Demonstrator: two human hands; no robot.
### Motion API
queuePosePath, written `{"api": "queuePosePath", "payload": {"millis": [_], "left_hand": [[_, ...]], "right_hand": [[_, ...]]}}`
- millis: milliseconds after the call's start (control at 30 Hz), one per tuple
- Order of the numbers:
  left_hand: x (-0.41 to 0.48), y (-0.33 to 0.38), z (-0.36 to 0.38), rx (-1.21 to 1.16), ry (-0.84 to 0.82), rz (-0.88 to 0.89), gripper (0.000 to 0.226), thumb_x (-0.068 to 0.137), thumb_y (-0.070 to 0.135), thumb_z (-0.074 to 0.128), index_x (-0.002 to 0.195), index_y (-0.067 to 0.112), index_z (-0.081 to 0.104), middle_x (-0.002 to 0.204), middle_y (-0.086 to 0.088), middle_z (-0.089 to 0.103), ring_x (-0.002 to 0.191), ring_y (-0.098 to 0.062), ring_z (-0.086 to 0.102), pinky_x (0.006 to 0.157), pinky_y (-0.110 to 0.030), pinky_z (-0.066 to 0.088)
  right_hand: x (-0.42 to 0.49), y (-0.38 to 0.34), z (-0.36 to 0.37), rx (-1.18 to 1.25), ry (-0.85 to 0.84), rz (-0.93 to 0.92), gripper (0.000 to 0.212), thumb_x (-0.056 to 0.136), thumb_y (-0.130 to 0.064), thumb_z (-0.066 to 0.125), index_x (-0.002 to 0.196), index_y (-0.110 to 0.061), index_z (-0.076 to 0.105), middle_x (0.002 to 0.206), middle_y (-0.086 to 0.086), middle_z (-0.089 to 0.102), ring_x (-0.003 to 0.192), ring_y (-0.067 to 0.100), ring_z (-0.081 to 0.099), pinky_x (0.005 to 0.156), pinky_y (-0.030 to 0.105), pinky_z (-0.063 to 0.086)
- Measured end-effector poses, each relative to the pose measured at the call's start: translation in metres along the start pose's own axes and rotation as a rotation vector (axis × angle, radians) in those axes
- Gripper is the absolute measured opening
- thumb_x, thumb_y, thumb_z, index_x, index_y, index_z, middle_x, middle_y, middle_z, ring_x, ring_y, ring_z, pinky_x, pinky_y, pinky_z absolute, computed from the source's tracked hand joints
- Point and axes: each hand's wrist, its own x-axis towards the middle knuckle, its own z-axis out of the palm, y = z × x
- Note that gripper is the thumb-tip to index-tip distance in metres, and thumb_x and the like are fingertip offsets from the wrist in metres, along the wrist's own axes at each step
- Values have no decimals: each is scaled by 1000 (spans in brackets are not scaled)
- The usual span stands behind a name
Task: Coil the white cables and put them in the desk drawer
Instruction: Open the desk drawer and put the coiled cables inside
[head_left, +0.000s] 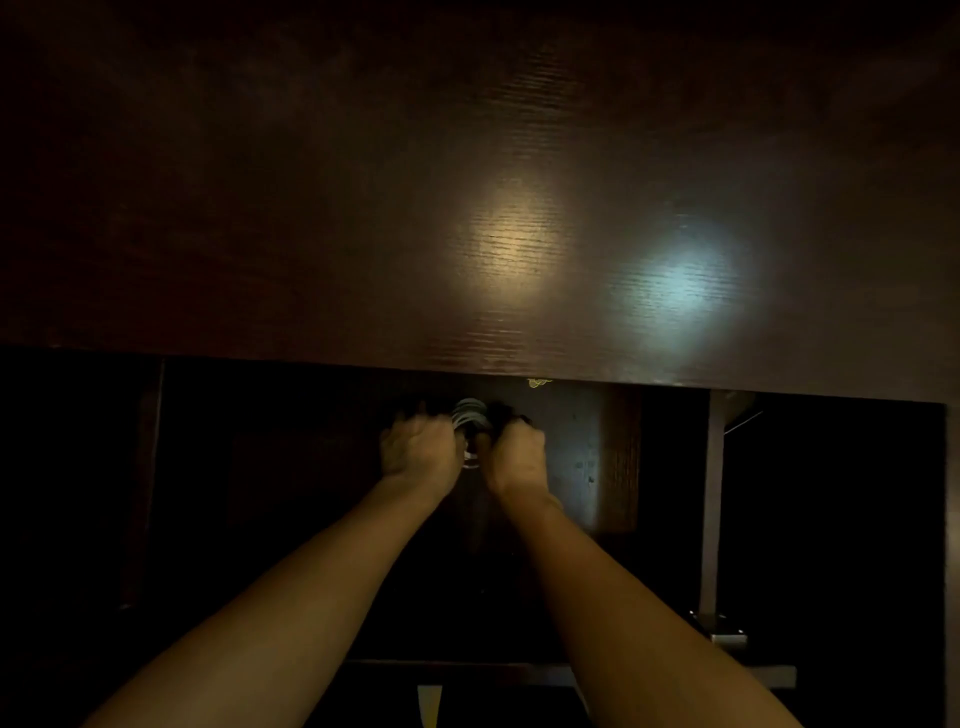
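Observation:
The scene is dim. A coil of white cable (470, 418) sits between my two hands, low inside the pulled-out desk drawer (592, 457). My left hand (421, 449) grips the coil's left side with fingers curled. My right hand (514, 454) holds the right side, fist closed. A short white cable end (470, 460) shows between the two hands. Most of the coil is hidden by my fingers.
The dark wooden desktop (467, 182) fills the upper half, with two light reflections on it. A small yellowish tangle (539, 383) lies at the drawer's back under the desk edge. The drawer's right side rail (711, 493) and front edge (467, 670) frame the opening.

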Motion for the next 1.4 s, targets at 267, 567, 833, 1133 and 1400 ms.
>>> {"api": "queuePosePath", "payload": {"millis": [267,567,833,1133,1400], "left_hand": [[-20,-26,-2,-123,99,64,48,93,47,51,125,10,55,131,-14,56,123,-35,50,99,-42,44],[-115,-69,-23,-27,118,265,33,95,35,48,115,12,61,120,-12,62,113,-32,59,90,-40,51],[-231,-90,-11,66,332,488,36,97,47,38,114,19,56,115,-4,62,108,-26,58,88,-40,47],[-273,-111,64,-100,324,523,25,96,35,51,117,26,62,116,5,58,106,-12,56,89,-29,51],[-210,-90,130,-43,355,365,46,96,22,55,141,22,46,145,0,47,128,-22,47,104,-34,44]], "right_hand": [[-25,14,-18,-76,82,-72,45,86,-22,66,127,-7,57,127,19,59,117,35,56,99,39,48],[-138,11,-31,-175,237,-127,34,90,-20,56,121,-6,59,124,17,60,114,35,57,95,42,51],[-262,23,-7,-268,358,-326,13,94,-26,50,94,-15,58,101,3,62,96,22,61,76,34,50],[-289,75,25,-408,136,-388,26,94,-24,54,119,-19,57,122,3,58,112,22,57,91,33,51],[-231,118,64,-607,91,-566,55,97,-20,51,150,-23,33,152,10,37,140,30,33,114,41,34]]}}
